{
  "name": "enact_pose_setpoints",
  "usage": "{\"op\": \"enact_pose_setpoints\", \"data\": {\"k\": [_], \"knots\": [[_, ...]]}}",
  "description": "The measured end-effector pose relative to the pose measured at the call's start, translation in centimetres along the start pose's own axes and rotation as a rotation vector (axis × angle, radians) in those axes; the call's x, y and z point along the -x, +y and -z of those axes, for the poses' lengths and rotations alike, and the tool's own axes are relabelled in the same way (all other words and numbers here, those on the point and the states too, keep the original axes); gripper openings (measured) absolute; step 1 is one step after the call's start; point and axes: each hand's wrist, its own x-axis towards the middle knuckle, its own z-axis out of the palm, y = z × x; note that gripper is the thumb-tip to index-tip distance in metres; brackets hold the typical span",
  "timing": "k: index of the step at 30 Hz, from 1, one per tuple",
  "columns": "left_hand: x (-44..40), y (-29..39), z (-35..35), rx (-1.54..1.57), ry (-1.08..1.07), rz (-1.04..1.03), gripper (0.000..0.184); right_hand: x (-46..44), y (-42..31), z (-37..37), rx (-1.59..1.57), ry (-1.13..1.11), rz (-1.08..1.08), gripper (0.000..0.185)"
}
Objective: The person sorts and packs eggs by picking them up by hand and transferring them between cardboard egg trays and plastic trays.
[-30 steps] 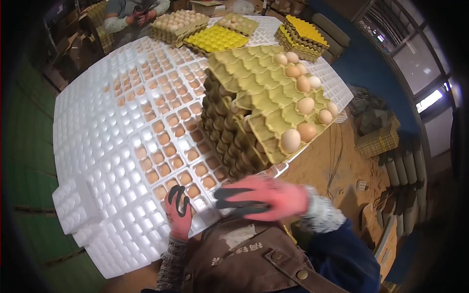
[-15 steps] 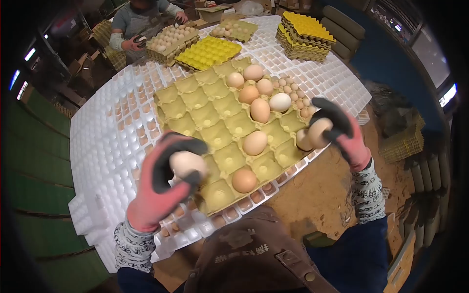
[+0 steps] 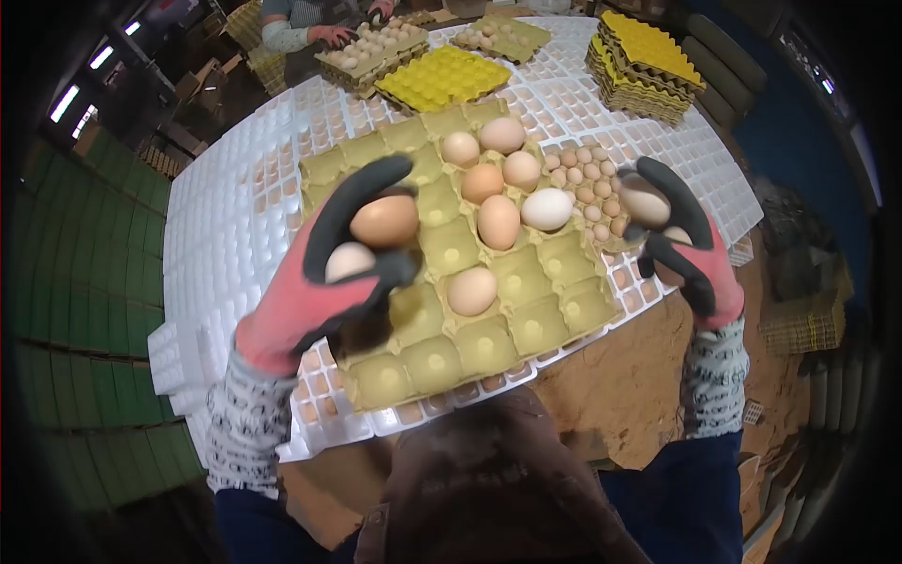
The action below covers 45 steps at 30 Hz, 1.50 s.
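My left hand (image 3: 315, 277), in a pink and black glove, grips two eggs, a brown egg (image 3: 384, 221) and a paler egg (image 3: 349, 262), above the left side of a yellowish egg tray (image 3: 435, 362). My right hand (image 3: 693, 254) is closed round two more eggs, an upper one (image 3: 645, 201) and a lower one (image 3: 674, 246), beyond the tray's right edge. Several eggs sit in the tray, among them a white egg (image 3: 546, 209), a brown egg (image 3: 482, 183) and a lone egg (image 3: 473, 290) nearer to me.
White plastic trays (image 3: 211, 226) with eggs in some cells cover the table. A smaller-looking tray of eggs (image 3: 590, 193) lies at right. Behind stand a yellow tray (image 3: 442, 77), stacked yellow trays (image 3: 648, 66) and a full egg tray (image 3: 376, 47), beside a co-worker's gloved hand (image 3: 331, 36).
Both hands now hold two eggs each. The brown egg at the tray's near edge and those at its right corner have left their cells. The view has shifted.
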Motion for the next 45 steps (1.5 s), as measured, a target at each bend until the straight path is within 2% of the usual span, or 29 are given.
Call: {"op": "enact_pose_setpoints", "data": {"k": [1,3,4,5,7,10,11,12,13,14,17,18,21,24,26,28,29,31,32,33,35,36,37,39,40,41,42,43,45], "knots": [[-1.3,0.3,-0.5,-0.086,-0.002,0.046,0.052,-1.5,0.2,-0.2,0.107,-0.016,0.074,0.059],[-3.8,-0.9,-3.0,-1.104,0.079,-0.447,0.054,-4.4,2.2,-0.7,0.883,-0.089,0.559,0.064],[-4.3,-0.5,-5.3,-1.424,0.15,-0.414,0.052,-4.8,2.2,-2.0,1.176,-0.049,0.562,0.064],[-4.6,-0.3,-6.8,-1.525,0.128,-0.319,0.052,-5.2,2.1,-2.5,1.23,-0.069,0.541,0.061],[-5.5,-0.2,-8.2,-1.705,0.1,-0.126,0.052,-5.3,2.4,-1.8,1.066,-0.072,0.464,0.056],[-6.9,-0.9,-6.8,-1.577,0.037,-0.223,0.047,-4.1,2.7,-1.3,0.352,0.069,0.123,0.042],[-7.5,-0.8,-5.7,-1.521,0.006,-0.268,0.046,-3.6,1.9,-1.5,0.121,0.124,-0.026,0.05],[-8.0,-0.1,-4.4,-1.402,-0.1,-0.18,0.049,-2.9,1.1,-3.2,0.07,0.175,0.077,0.057],[-7.4,0.2,-3.1,-1.115,-0.127,-0.18,0.052,-1.8,0.2,-4.8,0.014,0.223,0.18,0.063],[-6.6,0.4,-1.4,-0.831,-0.15,-0.168,0.055,-0.6,-0.2,-5.4,-0.109,0.198,0.128,0.066],[-0.2,-0.5,4.9,-0.105,-0.134,-0.088,0.055,4.1,-0.8,-8.9,-0.382,-0.019,-0.04,0.062],[1.7,-0.5,8.4,0.003,-0.345,-0.008,0.065,5.6,-0.4,-10.5,-0.428,-0.138,-0.101,0.059],[9.5,-8.6,13.7,0.718,-0.48,-0.348,0.077,9.0,2.3,-16.9,-0.414,-0.458,-0.328,0.05],[21.0,-18.5,15.3,0.555,0.324,-0.079,0.06,10.2,7.1,-25.4,-0.201,-0.624,-0.497,0.048],[27.7,-24.4,15.5,0.399,0.435,0.225,0.049,10.3,12.4,-31.6,0.136,-0.579,-0.456,0.052],[31.9,-29.7,14.9,0.446,0.331,0.425,0.044,10.2,17.5,-35.8,0.687,-0.559,-0.226,0.055],[32.6,-31.7,13.7,0.48,0.35,0.445,0.04,10.0,19.9,-37.3,0.808,-0.543,-0.103,0.054],[33.1,-34.6,13.1,0.142,0.307,0.291,0.045,9.2,21.3,-40.3,1.091,-0.708,-0.021,0.052],[33.4,-35.7,13.2,-0.036,0.29,0.213,0.048,9.2,22.8,-41.6,1.171,-0.794,-0.048,0.057],[33.5,-35.2,13.7,-0.028,0.249,0.212,0.05,8.9,23.4,-42.8,1.248,-0.878,-0.078,0.064],[33.8,-34.2,14.8,-0.014,0.157,0.207,0.054,8.2,23.8,-43.6,1.161,-0.85,-0.121,0.067],[33.7,-33.4,15.6,-0.227,0.177,0.107,0.056,8.1,23.8,-43.6,1.119,-0.839,-0.146,0.069],[34.1,-32.1,16.1,-0.299,0.199,0.14,0.056,8.2,24.6,-43.3,1.013,-0.625,0.019,0.06],[34.4,-30.1,17.3,-0.451,0.231,0.198,0.056,7.0,24.8,-42.3,0.558,-0.323,-0.526,0.053],[35.1,-31.7,17.7,-0.699,0.229,0.145,0.057,6.4,26.7,-41.0,0.332,-0.252,-0.569,0.048],[34.7,-31.0,17.7,-0.747,0.176,0.281,0.057,6.2,28.5,-39.5,0.104,-0.181,-0.606,0.044],[34.0,-29.4,17.5,-0.794,0.122,0.421,0.056,6.0,27.9,-38.8,0.055,-0.21,-0.702,0.042],[33.4,-28.5,17.1,-0.841,0.063,0.56,0.055,6.6,27.4,-39.0,0.366,-0.279,-0.453,0.043],[32.7,-29.4,16.1,-0.853,0.182,0.44,0.052,8.5,26.4,-39.3,0.972,-0.39,0.076,0.046]]}}
